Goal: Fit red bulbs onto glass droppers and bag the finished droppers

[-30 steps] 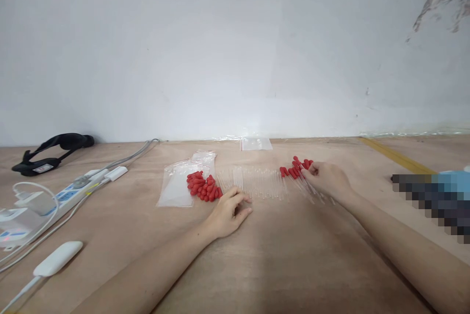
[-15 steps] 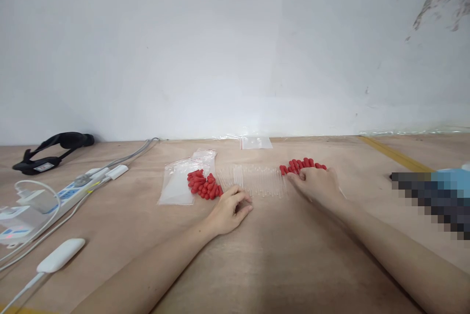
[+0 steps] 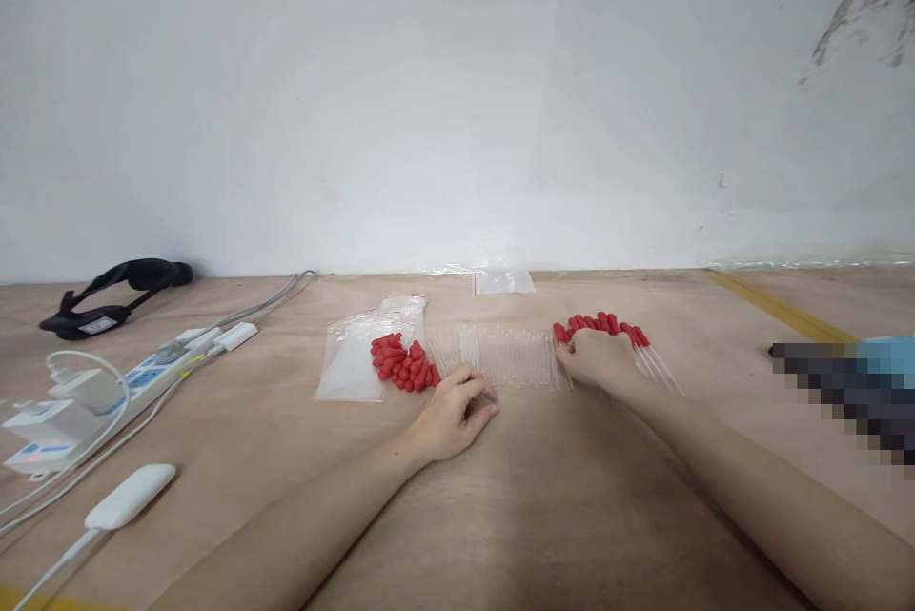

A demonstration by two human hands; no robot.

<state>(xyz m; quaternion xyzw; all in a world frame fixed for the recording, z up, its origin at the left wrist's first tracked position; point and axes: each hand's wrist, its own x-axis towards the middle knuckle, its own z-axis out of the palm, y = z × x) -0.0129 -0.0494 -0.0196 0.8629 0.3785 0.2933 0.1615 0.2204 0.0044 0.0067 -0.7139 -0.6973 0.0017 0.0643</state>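
My left hand (image 3: 457, 413) rests on the table with its fingers loosely curved and thumb apart, holding nothing. It lies in front of a row of thin clear tubes (image 3: 515, 358) and beside a heap of loose red rubber bulbs (image 3: 404, 363). My right hand (image 3: 600, 358) is closed at the left end of a row of droppers (image 3: 629, 333), red bulbs fitted on clear tubes. Its thumb and fingertips meet at the leftmost dropper (image 3: 560, 334); the other fingers are hidden behind the hand. Several dropper tubes point toward me at its right.
Clear zip bags (image 3: 350, 363) lie under and behind the loose bulbs, another bag (image 3: 504, 282) by the wall. At left are a power strip (image 3: 147, 373) with chargers and cables, a white device (image 3: 132, 495) and a black strap (image 3: 135, 273). A blurred dark object (image 3: 843, 392) lies right.
My right hand has shifted slightly left along the dropper row, uncovering more bulbs and tubes on its right. My left hand stays in place on the table. The view has shifted slightly.
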